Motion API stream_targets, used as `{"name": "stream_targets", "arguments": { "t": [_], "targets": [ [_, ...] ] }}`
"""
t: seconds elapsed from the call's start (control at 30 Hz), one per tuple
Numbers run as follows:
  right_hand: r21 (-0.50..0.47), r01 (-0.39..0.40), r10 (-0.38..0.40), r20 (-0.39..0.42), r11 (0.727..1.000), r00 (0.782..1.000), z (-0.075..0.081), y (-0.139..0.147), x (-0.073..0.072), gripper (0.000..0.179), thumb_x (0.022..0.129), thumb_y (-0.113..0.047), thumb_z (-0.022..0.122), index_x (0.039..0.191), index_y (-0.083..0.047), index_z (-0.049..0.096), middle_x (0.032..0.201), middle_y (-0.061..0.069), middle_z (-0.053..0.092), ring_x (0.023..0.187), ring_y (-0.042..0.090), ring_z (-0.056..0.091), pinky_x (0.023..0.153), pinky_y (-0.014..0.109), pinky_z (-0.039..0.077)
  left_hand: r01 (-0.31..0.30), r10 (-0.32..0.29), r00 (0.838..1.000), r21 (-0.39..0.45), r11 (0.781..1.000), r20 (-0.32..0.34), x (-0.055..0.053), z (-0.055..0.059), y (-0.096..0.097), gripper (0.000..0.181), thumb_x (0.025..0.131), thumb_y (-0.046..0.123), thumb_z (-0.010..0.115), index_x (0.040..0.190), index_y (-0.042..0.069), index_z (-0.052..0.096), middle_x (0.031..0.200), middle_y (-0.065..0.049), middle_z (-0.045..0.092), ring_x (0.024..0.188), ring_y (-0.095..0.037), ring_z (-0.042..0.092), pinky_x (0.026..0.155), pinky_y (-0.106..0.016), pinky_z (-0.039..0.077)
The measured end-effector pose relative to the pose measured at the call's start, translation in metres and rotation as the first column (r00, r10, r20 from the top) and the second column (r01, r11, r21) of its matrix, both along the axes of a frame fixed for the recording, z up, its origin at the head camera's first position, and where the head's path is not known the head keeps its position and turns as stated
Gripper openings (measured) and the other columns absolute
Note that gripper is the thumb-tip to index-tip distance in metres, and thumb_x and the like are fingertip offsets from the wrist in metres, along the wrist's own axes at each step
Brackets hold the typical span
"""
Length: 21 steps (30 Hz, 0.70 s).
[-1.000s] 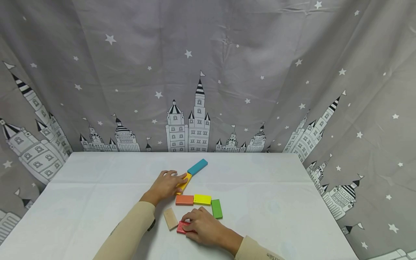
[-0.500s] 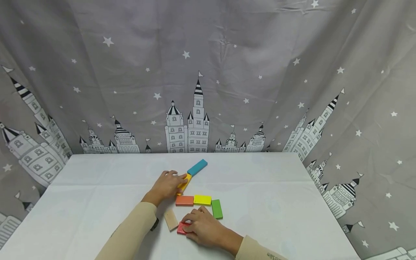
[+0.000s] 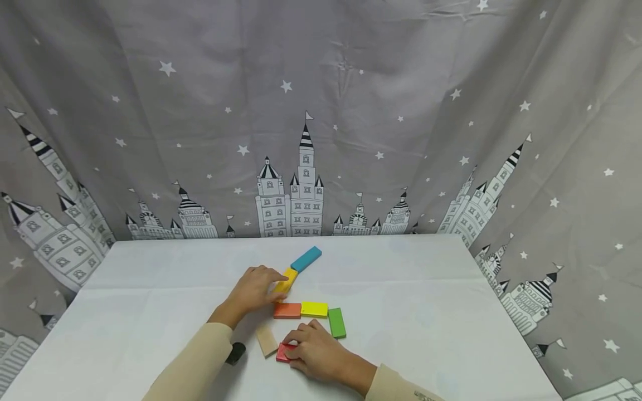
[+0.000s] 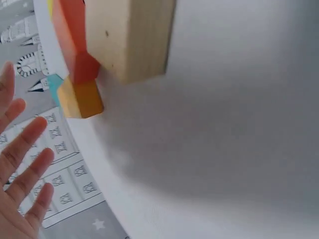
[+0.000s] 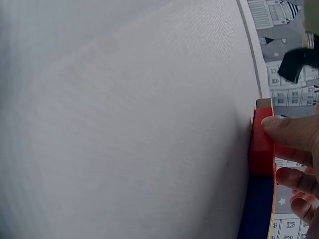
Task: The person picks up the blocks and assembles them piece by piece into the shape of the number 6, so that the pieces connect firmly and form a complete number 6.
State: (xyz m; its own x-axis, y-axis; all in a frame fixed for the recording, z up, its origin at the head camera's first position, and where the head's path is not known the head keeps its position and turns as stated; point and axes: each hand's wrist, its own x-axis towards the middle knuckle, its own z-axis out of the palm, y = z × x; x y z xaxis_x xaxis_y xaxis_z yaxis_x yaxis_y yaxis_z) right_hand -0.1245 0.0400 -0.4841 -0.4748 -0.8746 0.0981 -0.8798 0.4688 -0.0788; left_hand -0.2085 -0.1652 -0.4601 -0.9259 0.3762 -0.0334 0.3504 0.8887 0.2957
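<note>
My left hand (image 3: 253, 289) hovers at the left side of an amber-yellow block (image 3: 287, 280). In the left wrist view its fingers are spread, apart from the amber block (image 4: 84, 101). Beyond that block, a blue block (image 3: 306, 259) continues the line end to end. My right hand (image 3: 319, 352) pinches a red block (image 3: 283, 352) lying flat, the thumb pressing its near side in the right wrist view. A dark blue block (image 5: 256, 206) adjoins the red one there; the hand hides it in the head view. A plain wooden block (image 3: 267, 340) lies at the red block's left end.
An orange-red block (image 3: 287, 311), a yellow block (image 3: 314, 309) and a green block (image 3: 337, 323) form a row between the hands. A white cloth (image 3: 411, 312) covers the table. A grey curtain (image 3: 381, 83) printed with castles hangs behind it.
My left hand has loosened from the amber block and drawn slightly left, its fingers lifting off. The right hand stays on the red block. The blocks keep their arrangement.
</note>
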Motion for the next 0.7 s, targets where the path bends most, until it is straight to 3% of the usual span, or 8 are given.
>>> {"name": "stream_targets", "arguments": {
  "t": [0.2, 0.47, 0.7],
  "targets": [
    [-0.007, 0.019, -0.018, 0.027, 1.0, 0.999, 0.002, 0.001, -0.001, 0.019, 0.09, -0.034, 0.068, 0.106, -0.027, 0.076, 0.114, -0.016, 0.062, 0.1, 0.004, 0.051, 0.085, 0.022, 0.036, 0.018, -0.022, 0.997, -0.059, 0.998, -0.071, 0.03, 0.011, -0.012, 0.046, 0.079, 0.043, 0.077, 0.115, 0.016, 0.071, 0.115, -0.005, 0.066, 0.111, -0.028, 0.056, 0.099, -0.053, 0.04],
    [-0.002, 0.032, -0.032, 0.042, 0.999, 0.999, -0.001, 0.002, -0.001, 0.022, 0.09, -0.035, 0.068, 0.109, -0.026, 0.075, 0.115, -0.015, 0.062, 0.102, 0.005, 0.051, 0.086, 0.025, 0.037, 0.045, -0.059, 0.985, -0.089, 0.995, -0.161, 0.072, 0.0, -0.022, 0.056, 0.072, 0.053, 0.078, 0.115, 0.017, 0.07, 0.109, -0.002, 0.062, 0.103, -0.026, 0.058, 0.09, -0.051, 0.046],
    [-0.019, 0.026, -0.025, 0.027, 0.999, 0.999, -0.003, 0.003, 0.0, 0.022, 0.091, -0.035, 0.067, 0.109, -0.027, 0.075, 0.116, -0.016, 0.062, 0.102, 0.005, 0.051, 0.085, 0.024, 0.037, 0.097, -0.121, 0.973, -0.129, 0.987, -0.198, 0.094, -0.014, -0.024, 0.057, 0.072, 0.051, 0.078, 0.117, 0.019, 0.069, 0.111, -0.004, 0.062, 0.104, -0.026, 0.057, 0.087, -0.051, 0.048]
  ]
}}
